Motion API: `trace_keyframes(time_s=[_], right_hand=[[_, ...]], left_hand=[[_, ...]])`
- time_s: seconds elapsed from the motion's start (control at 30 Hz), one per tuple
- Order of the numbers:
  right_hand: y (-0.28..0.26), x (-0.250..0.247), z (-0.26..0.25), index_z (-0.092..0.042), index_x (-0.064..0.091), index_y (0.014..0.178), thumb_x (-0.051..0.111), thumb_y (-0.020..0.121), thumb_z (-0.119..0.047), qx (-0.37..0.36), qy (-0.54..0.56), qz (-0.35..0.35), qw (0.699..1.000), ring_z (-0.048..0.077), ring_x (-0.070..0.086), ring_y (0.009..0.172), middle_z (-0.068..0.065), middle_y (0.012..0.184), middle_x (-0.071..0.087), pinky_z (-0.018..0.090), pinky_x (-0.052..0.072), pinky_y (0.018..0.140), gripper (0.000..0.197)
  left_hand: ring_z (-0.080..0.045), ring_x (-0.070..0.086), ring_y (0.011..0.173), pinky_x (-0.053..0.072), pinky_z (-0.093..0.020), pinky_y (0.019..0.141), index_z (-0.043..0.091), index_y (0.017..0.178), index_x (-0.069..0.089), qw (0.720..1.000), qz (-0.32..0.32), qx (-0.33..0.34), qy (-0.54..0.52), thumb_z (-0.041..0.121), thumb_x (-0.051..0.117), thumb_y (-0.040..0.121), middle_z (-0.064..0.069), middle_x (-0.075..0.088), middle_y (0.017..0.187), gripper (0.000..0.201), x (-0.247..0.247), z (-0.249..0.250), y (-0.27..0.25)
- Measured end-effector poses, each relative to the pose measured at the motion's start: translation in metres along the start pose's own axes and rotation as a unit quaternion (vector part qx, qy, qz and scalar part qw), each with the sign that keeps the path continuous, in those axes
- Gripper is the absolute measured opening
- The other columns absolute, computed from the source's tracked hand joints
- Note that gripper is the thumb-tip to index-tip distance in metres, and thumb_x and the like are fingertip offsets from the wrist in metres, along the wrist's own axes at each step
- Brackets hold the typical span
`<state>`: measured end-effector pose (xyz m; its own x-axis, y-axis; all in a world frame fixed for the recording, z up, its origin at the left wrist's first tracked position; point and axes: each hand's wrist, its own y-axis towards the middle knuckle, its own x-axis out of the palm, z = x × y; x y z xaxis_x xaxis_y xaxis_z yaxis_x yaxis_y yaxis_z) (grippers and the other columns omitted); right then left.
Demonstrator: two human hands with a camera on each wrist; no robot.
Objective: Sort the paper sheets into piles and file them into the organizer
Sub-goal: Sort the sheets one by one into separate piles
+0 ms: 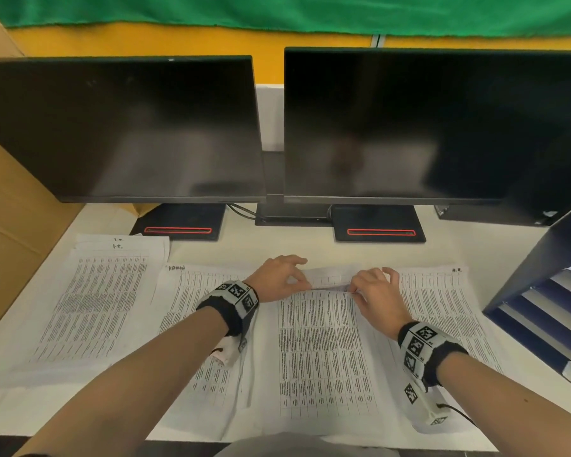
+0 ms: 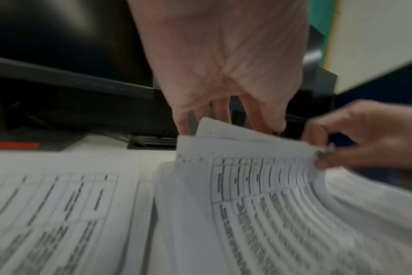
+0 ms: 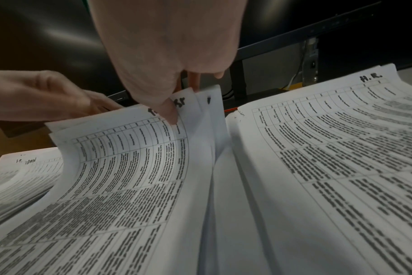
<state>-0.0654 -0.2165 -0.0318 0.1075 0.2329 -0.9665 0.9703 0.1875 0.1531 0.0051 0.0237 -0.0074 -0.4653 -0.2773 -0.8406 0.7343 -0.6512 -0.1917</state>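
Note:
A stack of printed table sheets (image 1: 323, 351) lies at the desk's middle, its top edge lifted and fanned. My left hand (image 1: 294, 275) holds the upper left corner of the raised sheets (image 2: 259, 186), fingers curled behind them. My right hand (image 1: 356, 290) pinches the upper right corner of the front sheet (image 3: 134, 167), thumb (image 3: 171, 113) on its face and fingers behind; handwritten marks on the sheets behind are partly covered. The dark blue organizer (image 1: 548, 268) with stacked trays stands at the right edge.
Other piles lie flat: one marked "I.T." (image 1: 106, 308) at left, one marked "Admin" (image 1: 192, 305) under my left forearm, one marked "H.R." (image 1: 442, 311) at right. Two dark monitors (image 1: 122, 127) (image 1: 426, 127) stand behind. A cardboard box (image 1: 7, 209) borders the left.

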Motion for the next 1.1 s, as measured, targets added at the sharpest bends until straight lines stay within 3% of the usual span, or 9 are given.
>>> trace_keyframes(time_s=[0.13, 0.2, 0.3, 0.37, 0.47, 0.57, 0.73, 0.93, 1.1], right_hand=[[-0.003, -0.001, 0.002, -0.023, 0.06, 0.074, 0.065, 0.08, -0.007, -0.022, 0.017, 0.001, 1.0, 0.015, 0.059, 0.083, -0.011, 0.076, 0.064, 0.034, 0.017, 0.097, 0.017], [-0.004, -0.002, 0.006, -0.024, 0.063, 0.074, 0.069, 0.077, -0.006, -0.035, 0.019, 0.007, 0.999, 0.014, 0.06, 0.081, -0.012, 0.074, 0.066, 0.032, 0.02, 0.095, 0.019], [-0.004, -0.002, 0.011, -0.024, 0.065, 0.072, 0.073, 0.073, -0.005, -0.043, 0.019, 0.011, 0.999, 0.015, 0.061, 0.079, -0.012, 0.072, 0.068, 0.031, 0.022, 0.09, 0.021], [-0.004, 0.0, 0.013, -0.024, 0.065, 0.072, 0.074, 0.072, -0.005, -0.046, 0.02, 0.015, 0.999, 0.015, 0.061, 0.078, -0.012, 0.071, 0.068, 0.03, 0.023, 0.089, 0.021], [-0.002, 0.002, 0.012, -0.024, 0.065, 0.074, 0.072, 0.075, -0.007, -0.051, 0.024, 0.016, 0.998, 0.014, 0.06, 0.079, -0.012, 0.072, 0.067, 0.028, 0.022, 0.087, 0.019], [-0.001, 0.001, 0.01, -0.022, 0.065, 0.075, 0.07, 0.077, -0.007, -0.053, 0.031, 0.017, 0.998, 0.015, 0.059, 0.078, -0.01, 0.072, 0.068, 0.027, 0.022, 0.086, 0.016], [-0.001, 0.001, 0.014, -0.021, 0.063, 0.073, 0.072, 0.074, -0.003, -0.051, 0.038, 0.018, 0.998, 0.018, 0.06, 0.075, -0.009, 0.071, 0.068, 0.027, 0.023, 0.082, 0.02], [-0.002, 0.002, 0.015, -0.019, 0.063, 0.077, 0.065, 0.082, -0.006, -0.048, 0.052, -0.014, 0.997, 0.017, 0.06, 0.074, -0.008, 0.075, 0.068, 0.03, 0.034, 0.084, 0.014], [-0.001, 0.001, 0.009, -0.02, 0.048, 0.098, 0.053, 0.087, -0.004, -0.012, 0.061, -0.013, 0.998, 0.018, 0.058, 0.064, -0.005, 0.073, 0.065, 0.027, 0.033, 0.081, 0.02]], left_hand=[[-0.026, 0.056, 0.107, 0.043, -0.032, 0.09, 0.01, 0.1, 0.064, 0.982, 0.083, -0.138, -0.099, 0.015, 0.038, 0.098, -0.01, 0.058, 0.115, 0.026, -0.012, -0.017, 0.007], [-0.028, 0.06, 0.101, 0.048, -0.034, 0.083, 0.017, 0.096, 0.059, 0.976, 0.068, -0.188, -0.087, 0.005, 0.04, 0.092, -0.011, 0.062, 0.112, 0.023, -0.017, -0.034, 0.005], [-0.025, 0.064, 0.092, 0.052, -0.033, 0.082, 0.028, 0.084, 0.058, 0.974, 0.024, -0.215, -0.071, 0.011, 0.049, 0.088, -0.004, 0.066, 0.103, 0.019, -0.018, -0.048, 0.003], [-0.02, 0.062, 0.087, 0.047, -0.028, 0.079, 0.023, 0.089, 0.061, 0.976, 0.012, -0.205, -0.076, 0.024, 0.064, 0.084, 0.001, 0.064, 0.092, 0.005, -0.017, -0.045, 0.001], [-0.018, 0.057, 0.084, 0.043, -0.028, 0.079, 0.017, 0.094, 0.063, 0.983, 0.007, -0.181, -0.009, 0.026, 0.07, 0.08, 0.001, 0.063, 0.091, 0.019, -0.014, -0.04, 0.001], [-0.019, 0.059, 0.094, 0.038, -0.032, 0.086, 0.019, 0.095, 0.063, 0.982, 0.015, -0.133, 0.135, 0.026, 0.063, 0.083, 0.003, 0.067, 0.1, 0.014, -0.011, -0.033, 0.003], [-0.025, 0.058, 0.101, 0.034, -0.035, 0.092, 0.014, 0.099, 0.063, 0.977, 0.011, -0.077, 0.199, 0.014, 0.052, 0.089, -0.003, 0.068, 0.104, 0.015, -0.01, -0.027, 0.008], [-0.024, 0.058, 0.093, 0.036, -0.034, 0.082, 0.017, 0.097, 0.067, 0.953, 0.051, -0.017, 0.299, 0.035, 0.039, 0.099, -0.002, 0.068, 0.096, 0.034, -0.012, -0.022, 0.008], [-0.021, 0.056, 0.089, 0.045, -0.032, 0.076, 0.013, 0.103, 0.064, 0.973, 0.166, 0.008, 0.16, 0.03, 0.045, 0.098, -0.004, 0.062, 0.098, 0.026, -0.013, -0.012, 0.005]])
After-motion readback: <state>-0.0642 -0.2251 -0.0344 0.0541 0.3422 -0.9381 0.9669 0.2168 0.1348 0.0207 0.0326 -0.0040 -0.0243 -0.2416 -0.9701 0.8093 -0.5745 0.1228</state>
